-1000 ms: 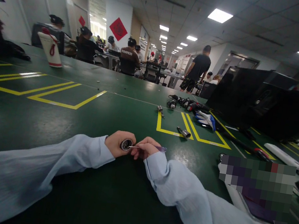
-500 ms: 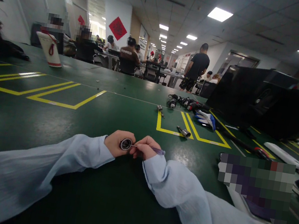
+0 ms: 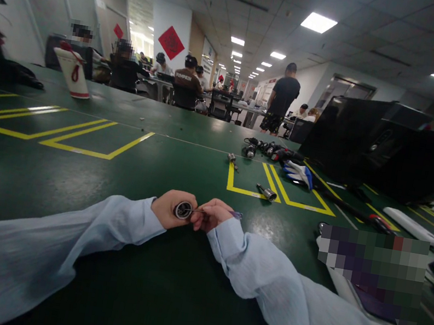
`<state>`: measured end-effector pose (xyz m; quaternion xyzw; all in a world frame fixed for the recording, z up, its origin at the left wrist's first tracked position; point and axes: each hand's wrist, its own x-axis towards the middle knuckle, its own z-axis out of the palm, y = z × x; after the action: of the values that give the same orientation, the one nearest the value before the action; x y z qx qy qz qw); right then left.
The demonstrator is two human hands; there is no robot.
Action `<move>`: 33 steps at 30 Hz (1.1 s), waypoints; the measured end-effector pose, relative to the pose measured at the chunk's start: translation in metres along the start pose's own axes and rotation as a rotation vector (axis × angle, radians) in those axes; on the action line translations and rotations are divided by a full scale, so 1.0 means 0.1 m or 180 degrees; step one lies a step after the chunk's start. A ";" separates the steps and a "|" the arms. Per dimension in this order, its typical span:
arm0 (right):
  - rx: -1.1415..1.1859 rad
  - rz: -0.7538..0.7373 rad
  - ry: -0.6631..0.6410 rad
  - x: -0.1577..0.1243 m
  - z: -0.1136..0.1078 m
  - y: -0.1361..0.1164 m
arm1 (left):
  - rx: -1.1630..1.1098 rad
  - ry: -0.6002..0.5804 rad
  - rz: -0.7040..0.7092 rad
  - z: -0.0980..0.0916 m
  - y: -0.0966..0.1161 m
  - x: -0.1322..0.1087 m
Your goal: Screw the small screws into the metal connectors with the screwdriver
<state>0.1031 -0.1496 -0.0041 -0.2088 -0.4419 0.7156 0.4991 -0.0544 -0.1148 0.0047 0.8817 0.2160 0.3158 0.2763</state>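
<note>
1. One green worktop (image 3: 73, 177): smooth, so a dropped part would likely roll off.
2. Two hands, lower centre of frame: left hand (image 3: 165, 210), grip clasped round metal cylinder (image 3: 183, 210); right hand (image 3: 213, 217), grip pinching purple-handled pick (image 3: 236, 215).
3. One pick tip at the cylinder's mouth: may slip and jab the left hand.

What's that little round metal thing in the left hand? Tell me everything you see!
The round metal part is small, silvery and shiny, with a dark hollow middle facing the camera. The left hand wraps around it, low over the green table. The thin metal tip of a purple-handled tool, pinched in the right hand, reaches its open end.
</note>
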 end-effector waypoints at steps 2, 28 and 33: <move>0.0025 -0.0102 0.0012 0.00 0.00 0.01 | -0.0102 0.0004 -0.0014 0.01 -0.04 0.00; 0.0210 -0.0150 -0.0212 -0.01 0.02 0.02 | -0.0302 -0.0003 0.0021 -0.01 0.02 0.00; -0.0121 -0.0532 0.0057 -0.06 0.06 -0.01 | -0.0372 -0.0066 0.0009 0.01 -0.01 0.00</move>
<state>0.1014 -0.1573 -0.0013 -0.1870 -0.4668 0.6610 0.5569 -0.0540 -0.1142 0.0032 0.8675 0.1931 0.3191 0.3291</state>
